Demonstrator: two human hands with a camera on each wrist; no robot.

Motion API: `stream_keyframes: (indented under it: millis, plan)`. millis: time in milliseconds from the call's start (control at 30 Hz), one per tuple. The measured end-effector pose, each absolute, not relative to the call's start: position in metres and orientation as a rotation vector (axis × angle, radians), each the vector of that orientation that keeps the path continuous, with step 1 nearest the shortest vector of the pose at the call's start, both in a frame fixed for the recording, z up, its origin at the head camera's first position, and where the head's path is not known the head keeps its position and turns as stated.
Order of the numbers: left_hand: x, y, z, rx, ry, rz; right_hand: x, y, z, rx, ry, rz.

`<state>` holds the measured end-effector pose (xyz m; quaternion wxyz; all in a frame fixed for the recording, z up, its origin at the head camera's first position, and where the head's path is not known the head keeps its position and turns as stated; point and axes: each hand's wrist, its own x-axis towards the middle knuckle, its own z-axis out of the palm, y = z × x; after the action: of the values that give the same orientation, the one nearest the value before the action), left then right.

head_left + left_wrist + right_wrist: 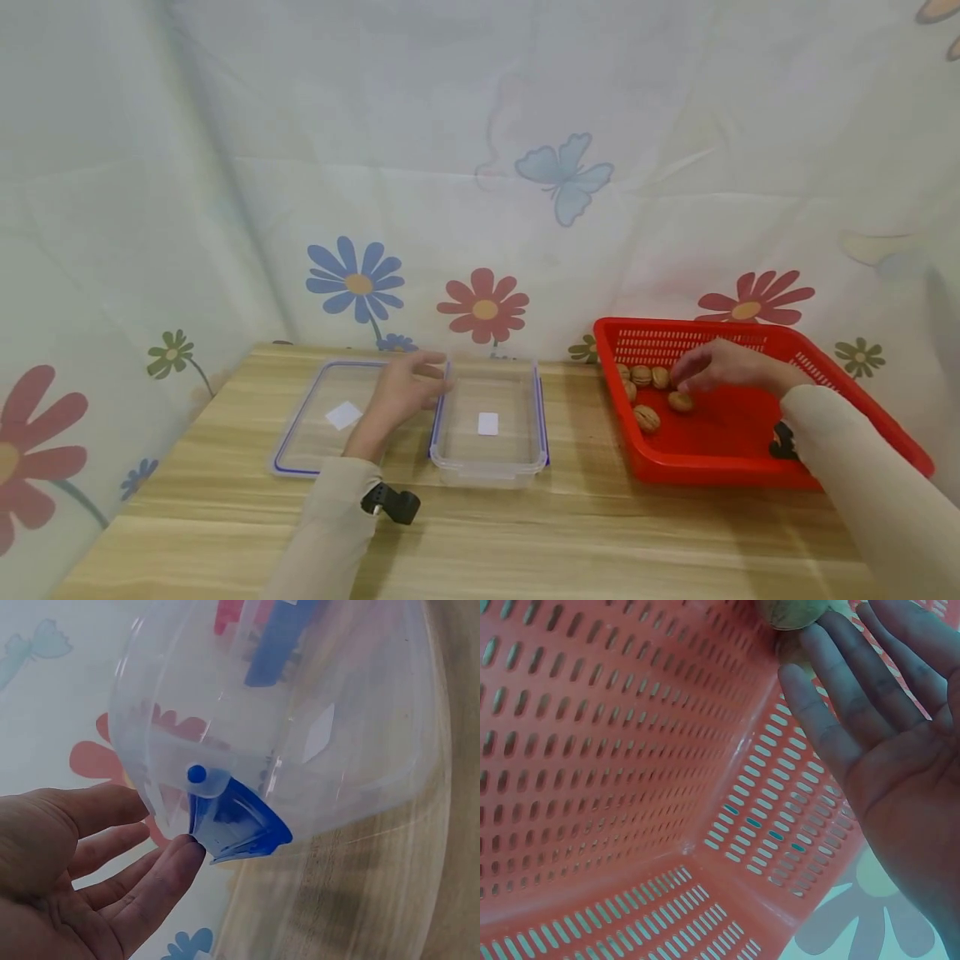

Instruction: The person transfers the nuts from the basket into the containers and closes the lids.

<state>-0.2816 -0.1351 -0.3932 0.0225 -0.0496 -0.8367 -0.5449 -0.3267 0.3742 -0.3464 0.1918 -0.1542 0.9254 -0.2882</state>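
A clear plastic box (489, 467) with a white label stands lidless on the table. My left hand (408, 392) is at its left rim with fingers loosely spread. In the left wrist view, fingertips are right at the rim and at a blue side clip (240, 825). My right hand (720, 364) reaches into the red basket (720, 471), fingers extended over the walnuts. One walnut (681, 402) lies just below its fingertips, and another walnut (647, 418) is nearer the basket's front left. In the right wrist view, a walnut (791, 611) shows beside the right hand's fingertips (791, 675).
Left of the box, a clear lid (303, 433) with a blue seal lies flat, partly behind the left hand. More walnuts (641, 375) gather along the basket's left side. A flower-printed cloth (420, 208) hangs behind the wooden table (480, 533).
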Motion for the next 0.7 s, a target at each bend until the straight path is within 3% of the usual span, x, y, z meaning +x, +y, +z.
stream_keyframes:
  millis: [700]
  plan:
    - [-0.2836, -0.1368, -0.4007, -0.141, -2.562, -1.723, -0.3268, 0.3684, -0.3527, -0.331, 2.588, -0.657]
